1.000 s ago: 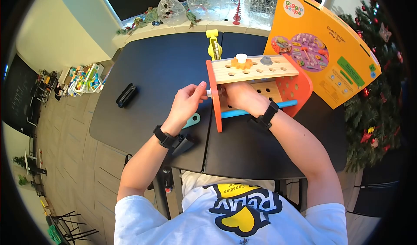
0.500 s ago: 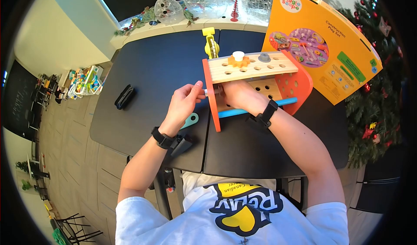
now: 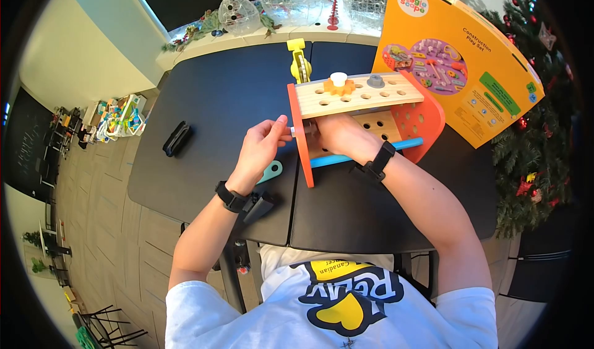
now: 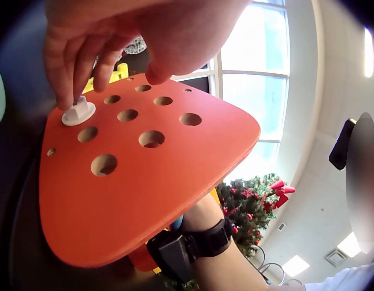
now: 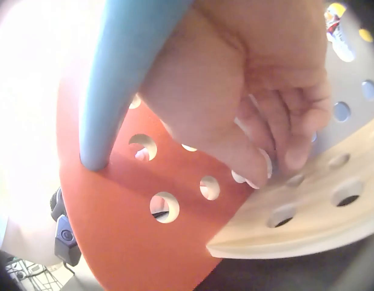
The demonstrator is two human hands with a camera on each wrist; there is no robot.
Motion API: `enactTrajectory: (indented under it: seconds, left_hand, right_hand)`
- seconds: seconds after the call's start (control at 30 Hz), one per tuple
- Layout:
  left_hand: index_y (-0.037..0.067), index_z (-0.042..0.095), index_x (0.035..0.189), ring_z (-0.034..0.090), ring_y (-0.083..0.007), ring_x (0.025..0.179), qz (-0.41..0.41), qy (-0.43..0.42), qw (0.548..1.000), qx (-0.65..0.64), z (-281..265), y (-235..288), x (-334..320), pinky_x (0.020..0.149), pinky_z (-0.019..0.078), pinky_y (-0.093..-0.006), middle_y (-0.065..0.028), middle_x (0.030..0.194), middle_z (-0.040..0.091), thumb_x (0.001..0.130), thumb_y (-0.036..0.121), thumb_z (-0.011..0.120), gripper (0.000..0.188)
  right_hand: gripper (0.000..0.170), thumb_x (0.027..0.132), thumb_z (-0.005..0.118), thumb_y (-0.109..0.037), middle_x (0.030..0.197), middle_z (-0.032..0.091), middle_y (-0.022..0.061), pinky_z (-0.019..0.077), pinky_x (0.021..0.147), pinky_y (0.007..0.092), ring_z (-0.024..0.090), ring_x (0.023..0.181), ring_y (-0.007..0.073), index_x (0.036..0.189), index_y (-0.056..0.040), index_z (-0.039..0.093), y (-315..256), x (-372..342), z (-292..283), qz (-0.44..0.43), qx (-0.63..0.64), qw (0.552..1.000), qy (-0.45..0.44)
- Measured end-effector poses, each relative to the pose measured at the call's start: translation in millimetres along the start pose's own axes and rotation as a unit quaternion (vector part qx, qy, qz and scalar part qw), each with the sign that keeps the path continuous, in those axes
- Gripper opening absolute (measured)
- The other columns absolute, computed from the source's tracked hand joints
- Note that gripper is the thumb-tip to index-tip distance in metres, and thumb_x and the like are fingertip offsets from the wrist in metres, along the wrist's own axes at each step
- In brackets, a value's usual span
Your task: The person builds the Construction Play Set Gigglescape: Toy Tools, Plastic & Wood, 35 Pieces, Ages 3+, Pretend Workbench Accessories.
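A toy workbench [image 3: 359, 95] with red side panels and pale wooden boards stands on the dark table. My left hand [image 3: 263, 142] is outside the near-left red panel [image 4: 156, 194]. Its curled fingertips hold the head of a white toy bolt [image 4: 79, 113] set in a panel hole, while the thumb is raised apart. My right hand [image 3: 346, 135] reaches inside, between the top board and the blue rod [image 3: 371, 153]. There its thumb and fingers pinch a small white piece [image 5: 265, 163] against the panel's inner face; the fingers hide most of it.
On the top board sit an orange gear [image 3: 338, 88] with a white bolt and a grey nut [image 3: 375, 81]. A yellow toy tool [image 3: 299, 61] stands behind the bench. Also nearby are a teal piece [image 3: 271, 171], a black case [image 3: 178, 138] and an orange box [image 3: 458, 64].
The head view has shifted slightly, moving the scene a little left in the picture. Both hands keep their places at the red panel.
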State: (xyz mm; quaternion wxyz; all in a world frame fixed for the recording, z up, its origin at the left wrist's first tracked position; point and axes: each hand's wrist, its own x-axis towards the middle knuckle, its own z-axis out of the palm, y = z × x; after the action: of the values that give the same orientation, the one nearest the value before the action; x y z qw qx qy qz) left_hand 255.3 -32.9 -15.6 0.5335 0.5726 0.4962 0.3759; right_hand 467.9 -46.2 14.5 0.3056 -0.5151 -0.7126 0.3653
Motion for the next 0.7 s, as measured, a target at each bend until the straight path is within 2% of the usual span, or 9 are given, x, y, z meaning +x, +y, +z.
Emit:
enactTrajectory:
  seconds: [0.03, 0.1, 0.2, 0.3, 0.4, 0.5, 0.6, 0.7]
  left_hand:
    - [-0.007, 0.071, 0.109, 0.069, -0.0181, 0.096, 0.001, 0.001, 1.000, 0.001, -0.1, -0.1, 0.3, 0.090, 0.0542, -0.0326, -0.0136, 0.102, 0.074, 0.106, 0.047, 0.060, 0.055]
    - [-0.007, 0.071, 0.109, 0.069, -0.0185, 0.096, 0.001, 0.002, 1.000, 0.003, 0.1, -0.5, 0.6, 0.090, 0.0543, -0.0329, -0.0142, 0.102, 0.074, 0.106, 0.047, 0.060, 0.055]
    - [-0.007, 0.071, 0.108, 0.069, -0.0196, 0.097, 0.001, 0.002, 1.000, 0.000, 0.9, 2.4, -1.0, 0.091, 0.0545, -0.0337, -0.0153, 0.103, 0.074, 0.106, 0.047, 0.059, 0.056]
    - [-0.007, 0.070, 0.107, 0.070, -0.0207, 0.098, 0.003, 0.002, 1.000, -0.012, 0.5, 2.1, -1.3, 0.091, 0.0547, -0.0346, -0.0160, 0.104, 0.074, 0.107, 0.047, 0.058, 0.056]
    - [-0.007, 0.071, 0.106, 0.070, -0.0210, 0.098, 0.003, -0.002, 1.000, -0.020, 0.3, 0.6, -0.5, 0.092, 0.0547, -0.0350, -0.0162, 0.104, 0.074, 0.107, 0.047, 0.058, 0.055]
    - [-0.007, 0.071, 0.106, 0.069, -0.0209, 0.098, 0.005, -0.003, 1.000, -0.016, 0.2, 0.5, -0.4, 0.092, 0.0546, -0.0350, -0.0160, 0.104, 0.074, 0.107, 0.047, 0.058, 0.055]
    - [-0.007, 0.071, 0.106, 0.069, -0.0207, 0.098, 0.007, -0.004, 1.000, -0.012, 0.0, -0.1, -0.4, 0.092, 0.0545, -0.0348, -0.0158, 0.104, 0.074, 0.107, 0.047, 0.058, 0.055]
    - [-0.007, 0.071, 0.106, 0.069, -0.0207, 0.098, 0.005, -0.002, 1.000, -0.010, 0.4, 0.9, -1.1, 0.092, 0.0543, -0.0347, -0.0154, 0.103, 0.074, 0.107, 0.047, 0.057, 0.055]
  right_hand:
    - [0.025, 0.086, 0.067, -0.002, 0.105, 0.071, 0.0236, 0.0556, 0.081, 0.0451, 0.069, 0.094, 0.0408, 0.110, 0.0039, 0.065, 2.4, 1.2, 0.5, 0.000, 0.014, 1.000, 0.001]
    - [0.024, 0.085, 0.069, -0.003, 0.102, 0.071, 0.0235, 0.0559, 0.079, 0.0458, 0.070, 0.092, 0.0399, 0.107, 0.0038, 0.066, 5.1, 2.6, 1.0, -0.032, -0.051, 0.998, 0.001]
    - [0.022, 0.085, 0.069, -0.005, 0.099, 0.072, 0.0232, 0.0564, 0.079, 0.0468, 0.070, 0.092, 0.0398, 0.105, 0.0039, 0.067, 3.4, 2.2, 1.7, -0.043, -0.223, 0.974, -0.012]
    - [0.021, 0.084, 0.070, -0.008, 0.096, 0.072, 0.0227, 0.0565, 0.079, 0.0476, 0.070, 0.091, 0.0402, 0.103, 0.0030, 0.068, 8.8, 3.9, 7.8, -0.064, -0.231, 0.970, 0.035]
    - [0.024, 0.084, 0.072, -0.009, 0.097, 0.072, 0.0227, 0.0568, 0.080, 0.0475, 0.070, 0.091, 0.0409, 0.105, 0.0018, 0.068, 1.2, 1.8, 4.4, -0.071, -0.238, 0.968, 0.030]
    - [0.026, 0.083, 0.072, -0.009, 0.098, 0.072, 0.0231, 0.0573, 0.080, 0.0473, 0.070, 0.092, 0.0414, 0.107, 0.0005, 0.068, -7.2, -2.4, -4.8, -0.037, -0.154, 0.987, -0.004]
    - [0.028, 0.083, 0.071, -0.008, 0.099, 0.072, 0.0234, 0.0573, 0.080, 0.0477, 0.069, 0.093, 0.0421, 0.109, 0.0015, 0.067, 15.8, 5.5, 5.9, -0.062, -0.188, 0.980, 0.024]
    - [0.029, 0.083, 0.071, -0.008, 0.099, 0.071, 0.0232, 0.0571, 0.079, 0.0484, 0.069, 0.091, 0.0420, 0.109, 0.0027, 0.066, 10.0, 2.4, 3.8, -0.052, -0.280, 0.959, 0.000]
